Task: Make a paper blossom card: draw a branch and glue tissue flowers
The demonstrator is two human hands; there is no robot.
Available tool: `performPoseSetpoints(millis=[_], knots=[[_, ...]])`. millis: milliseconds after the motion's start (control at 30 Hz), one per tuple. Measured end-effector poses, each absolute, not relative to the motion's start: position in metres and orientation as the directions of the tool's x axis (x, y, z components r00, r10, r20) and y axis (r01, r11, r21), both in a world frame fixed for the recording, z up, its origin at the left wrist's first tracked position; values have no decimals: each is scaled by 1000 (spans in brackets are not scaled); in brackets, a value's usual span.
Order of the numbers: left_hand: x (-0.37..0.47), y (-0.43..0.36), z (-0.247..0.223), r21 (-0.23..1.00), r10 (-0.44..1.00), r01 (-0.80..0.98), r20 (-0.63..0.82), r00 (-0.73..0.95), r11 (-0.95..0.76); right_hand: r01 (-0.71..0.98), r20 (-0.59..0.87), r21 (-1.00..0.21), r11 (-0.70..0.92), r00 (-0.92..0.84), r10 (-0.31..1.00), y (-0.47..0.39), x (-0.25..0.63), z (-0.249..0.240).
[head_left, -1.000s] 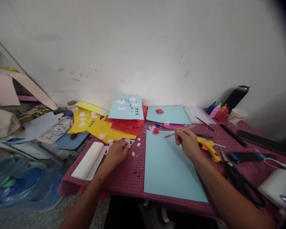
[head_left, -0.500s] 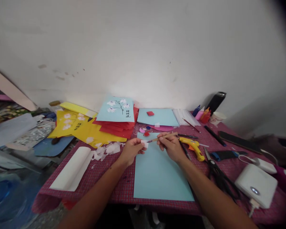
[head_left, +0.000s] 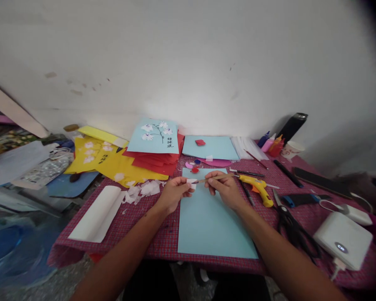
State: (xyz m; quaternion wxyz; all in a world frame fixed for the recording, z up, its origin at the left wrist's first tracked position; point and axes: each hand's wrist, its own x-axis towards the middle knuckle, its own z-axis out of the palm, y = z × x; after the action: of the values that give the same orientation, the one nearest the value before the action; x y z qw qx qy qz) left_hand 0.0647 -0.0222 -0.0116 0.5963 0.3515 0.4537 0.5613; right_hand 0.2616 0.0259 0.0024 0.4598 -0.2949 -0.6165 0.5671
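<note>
Between the fingertips of my left hand (head_left: 175,193) is a small piece of white paper (head_left: 193,186). My right hand (head_left: 223,188) pinches a thin paintbrush (head_left: 228,176) with a light wooden handle, and its tip points left, at or very near the paper. I cannot tell whether the tip touches it. Both hands are above a light blue sheet (head_left: 213,225) lying on the table. Just beyond them sit a small pot of red paint (head_left: 194,170), a blue one (head_left: 197,162) and a pink one (head_left: 189,165).
Torn white paper scraps (head_left: 141,191) and a folded white sheet (head_left: 95,215) lie left. Behind are a blue flower picture (head_left: 153,138) and yellow sheets (head_left: 113,165). To the right are a yellow glue gun (head_left: 257,190), scissors (head_left: 293,228), a white power bank (head_left: 344,240) and a black flask (head_left: 296,127).
The camera view has shifted slightly. The white paper in my left hand is tilted differently, and the brush tip now reaches over or against it. Both hands keep their hold.
</note>
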Motion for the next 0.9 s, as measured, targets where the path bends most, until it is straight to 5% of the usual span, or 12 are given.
performPoseSetpoints(millis=[767,900], knots=[[67,-23,-16,948,997,-311,-74,2,70,-194,237,-967,165,-449,862,33,263,-7],[67,-23,-16,947,998,-314,-63,25,68,-98,251,-968,231,-402,880,31,260,-5]])
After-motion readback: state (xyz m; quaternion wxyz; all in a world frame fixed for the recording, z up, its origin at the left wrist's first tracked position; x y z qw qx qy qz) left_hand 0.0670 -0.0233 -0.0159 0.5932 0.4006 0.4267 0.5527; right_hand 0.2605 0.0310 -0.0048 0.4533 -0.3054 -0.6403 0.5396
